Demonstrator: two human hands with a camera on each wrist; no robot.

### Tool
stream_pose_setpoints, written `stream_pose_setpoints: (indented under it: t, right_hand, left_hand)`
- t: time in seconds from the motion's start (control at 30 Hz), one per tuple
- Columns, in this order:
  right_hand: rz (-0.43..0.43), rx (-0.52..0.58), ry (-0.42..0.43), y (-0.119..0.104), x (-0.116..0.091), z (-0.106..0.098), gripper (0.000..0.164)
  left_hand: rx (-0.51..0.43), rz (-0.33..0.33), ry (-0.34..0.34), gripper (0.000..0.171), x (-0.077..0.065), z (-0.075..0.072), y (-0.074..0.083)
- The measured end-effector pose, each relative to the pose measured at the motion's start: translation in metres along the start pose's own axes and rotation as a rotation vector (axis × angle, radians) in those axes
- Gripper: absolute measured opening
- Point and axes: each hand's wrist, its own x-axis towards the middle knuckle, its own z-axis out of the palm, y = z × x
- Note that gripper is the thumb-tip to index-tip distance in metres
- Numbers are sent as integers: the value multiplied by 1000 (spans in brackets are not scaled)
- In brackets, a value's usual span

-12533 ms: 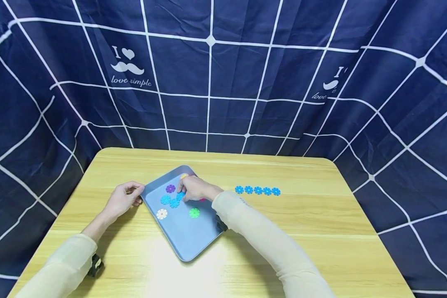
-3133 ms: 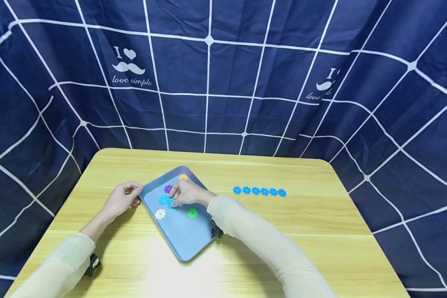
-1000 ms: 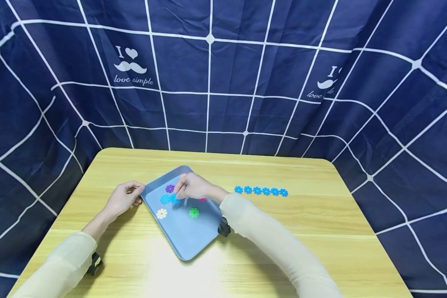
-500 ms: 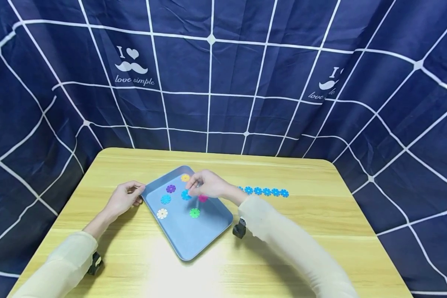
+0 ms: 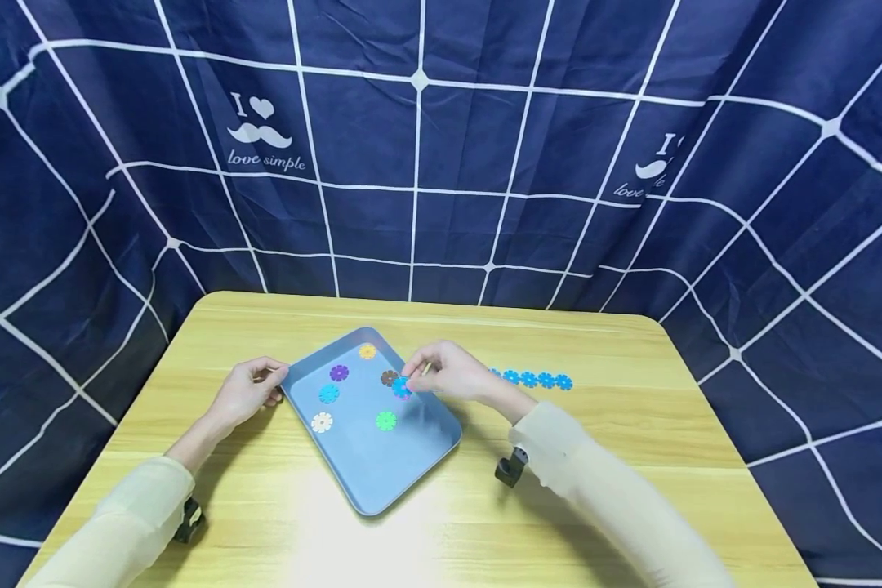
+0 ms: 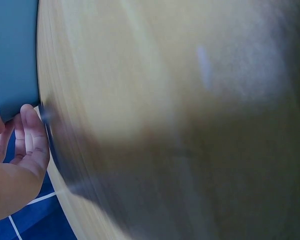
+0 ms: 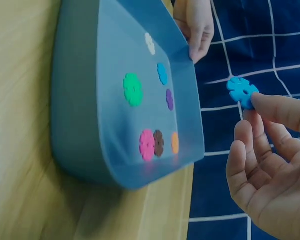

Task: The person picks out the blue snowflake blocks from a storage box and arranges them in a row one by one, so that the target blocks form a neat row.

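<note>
My right hand (image 5: 456,374) pinches a blue snowflake disc (image 7: 240,89) between thumb and fingertips, held up over the right side of a grey-blue tray (image 5: 382,469). The left hand (image 5: 238,394) grips that tray at its left corner, thumb and fingers at the rim. Inside the tray, apart from each other, lie an orange disc (image 5: 367,350), a purple disc (image 5: 339,372), a light-blue disc (image 5: 329,394), a cream disc (image 5: 322,422) and a green disc (image 5: 385,420). A pink disc (image 7: 147,145) and a brown disc (image 7: 159,143) lie side by side, partly covered in the head view.
To the right of the tray, a straight row of blue discs (image 5: 547,380) lies on the wooden table (image 5: 595,506), its left end hidden behind the right hand. A dark blue curtain (image 5: 456,147) with white lines surrounds the table's back and sides.
The right hand has lifted a blue disc from beside the light-blue one and carried it right. Since the oldest frame the row has grown by one disc. The left hand stays at the corner.
</note>
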Motion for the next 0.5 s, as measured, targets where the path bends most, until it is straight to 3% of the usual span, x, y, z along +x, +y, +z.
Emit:
stream_pose_setpoints:
  t: [0.5]
  right_hand:
    - [24, 37, 143, 40, -55, -41, 18]
  left_hand:
    - [3, -12, -10, 34, -1, 0, 0]
